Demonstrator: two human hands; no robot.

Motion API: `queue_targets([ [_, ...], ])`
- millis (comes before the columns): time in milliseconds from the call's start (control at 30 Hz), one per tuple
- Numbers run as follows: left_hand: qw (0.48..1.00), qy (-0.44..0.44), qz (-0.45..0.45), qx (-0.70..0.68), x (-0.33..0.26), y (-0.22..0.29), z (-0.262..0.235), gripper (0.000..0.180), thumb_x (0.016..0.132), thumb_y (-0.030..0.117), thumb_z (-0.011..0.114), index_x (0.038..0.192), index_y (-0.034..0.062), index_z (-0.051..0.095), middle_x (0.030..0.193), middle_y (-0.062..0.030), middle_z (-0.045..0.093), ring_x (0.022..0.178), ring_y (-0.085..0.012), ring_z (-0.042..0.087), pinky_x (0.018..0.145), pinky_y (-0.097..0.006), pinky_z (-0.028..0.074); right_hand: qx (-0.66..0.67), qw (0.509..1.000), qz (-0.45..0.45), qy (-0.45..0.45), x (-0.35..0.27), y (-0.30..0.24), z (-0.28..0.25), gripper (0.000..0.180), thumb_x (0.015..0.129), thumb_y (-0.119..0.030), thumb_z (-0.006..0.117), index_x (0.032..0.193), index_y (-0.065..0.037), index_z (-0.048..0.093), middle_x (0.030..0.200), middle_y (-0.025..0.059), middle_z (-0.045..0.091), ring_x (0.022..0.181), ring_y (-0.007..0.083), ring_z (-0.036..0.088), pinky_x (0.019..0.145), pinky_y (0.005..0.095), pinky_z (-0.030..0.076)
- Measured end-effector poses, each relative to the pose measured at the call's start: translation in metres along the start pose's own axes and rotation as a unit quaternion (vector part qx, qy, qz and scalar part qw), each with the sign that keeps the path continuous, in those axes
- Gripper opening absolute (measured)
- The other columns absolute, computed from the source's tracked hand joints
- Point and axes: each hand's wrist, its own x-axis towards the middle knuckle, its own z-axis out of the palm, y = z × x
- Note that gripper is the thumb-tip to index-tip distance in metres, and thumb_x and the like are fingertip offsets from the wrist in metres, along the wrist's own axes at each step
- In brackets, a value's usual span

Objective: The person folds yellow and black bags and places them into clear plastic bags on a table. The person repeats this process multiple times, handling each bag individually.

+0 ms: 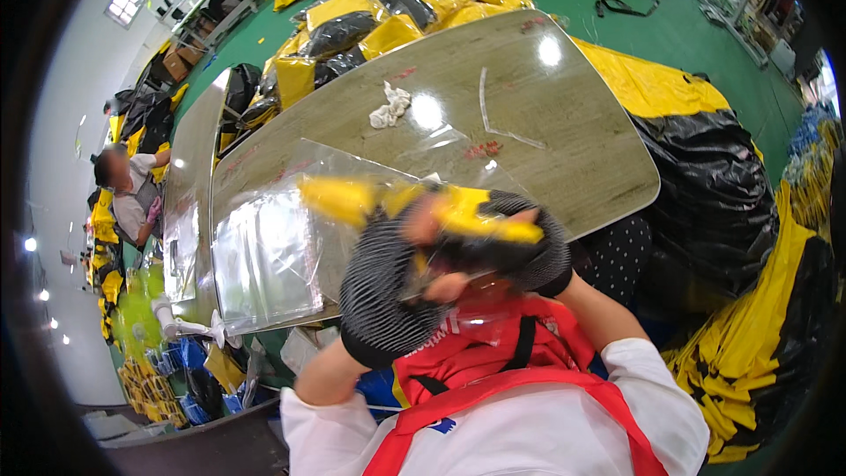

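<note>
In front of my chest, above the table's near edge, I hold a folded yellow-and-black sheet bundle (480, 211), smeared by motion. My left hand (388, 269), in a striped grey-and-black glove with bare fingertips, closes on its left side. From the right, my right hand (542, 242), gloved alike, grips the other side. A yellow end juts out to the left. Some clear film seems to show below the bundle, but blur hides its details. Clear plastic bags (264, 264) lie flat on the wood-pattern table (586, 145), just left of my hands.
A white crumpled tissue (390, 106) and a bent clear strip (485, 101) lie on the table. Wrapped yellow-and-black packages (414, 4) are piled behind it. Large yellow-and-black sheets (705, 167) heap at the right. A small green fan (141, 304) stands at left; a person (132, 189) sits beyond.
</note>
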Motion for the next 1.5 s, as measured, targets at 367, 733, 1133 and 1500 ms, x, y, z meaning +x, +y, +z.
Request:
queue_targets([
  [367, 0.841, 0.254, -0.206, -0.432, -0.086, -0.089, 0.123, 0.071, 0.072, 0.039, 0.076, 0.126, 0.0051, 0.045, 0.123, -0.0064, 0.051, 0.116, -0.0203, 0.046, 0.098, -0.036, 0.035, 0.473, 0.817, 0.117, 0.308, -0.008, 0.019, 0.038, 0.044, 0.092, -0.029, 0.054, 0.129, -0.008, 0.041, 0.124, 0.0047, 0.048, 0.113, 0.0197, 0.046, 0.098, 0.0341, 0.037],
  [733, 0.764, -0.164, -0.316, -0.539, -0.179, -0.064, 0.069, 0.074, 0.063, 0.022, 0.084, 0.125, 0.0034, 0.048, 0.121, -0.0075, 0.056, 0.117, -0.0217, 0.048, 0.099, -0.036, 0.037, 0.252, 0.888, 0.383, -0.017, -0.064, 0.012, -0.024, 0.068, 0.073, -0.034, 0.074, 0.125, -0.001, 0.047, 0.115, 0.0125, 0.057, 0.106, 0.0202, 0.054, 0.093, 0.0344, 0.042],
  [1133, 0.758, -0.108, -0.327, -0.554, -0.181, -0.076, 0.066, 0.054, 0.082, 0.022, 0.067, 0.128, 0.0029, 0.045, 0.126, -0.0079, 0.052, 0.115, -0.0195, 0.049, 0.096, -0.032, 0.040, 0.124, 0.917, 0.377, 0.030, -0.054, 0.002, -0.002, 0.048, 0.076, -0.024, 0.072, 0.114, 0.001, 0.056, 0.104, 0.0105, 0.063, 0.093, 0.0181, 0.060, 0.081, 0.0303, 0.048],
  [1500, 0.684, -0.055, -0.408, -0.602, -0.177, -0.063, 0.114, 0.059, 0.081, 0.036, 0.068, 0.124, 0.0026, 0.048, 0.116, -0.0063, 0.058, 0.105, -0.0161, 0.055, 0.091, -0.028, 0.043, 0.020, 0.914, 0.406, -0.009, -0.101, -0.006, -0.022, 0.043, 0.080, -0.019, 0.068, 0.116, 0.000, 0.053, 0.100, 0.0087, 0.064, 0.089, 0.0142, 0.059, 0.082, 0.0287, 0.047],
])
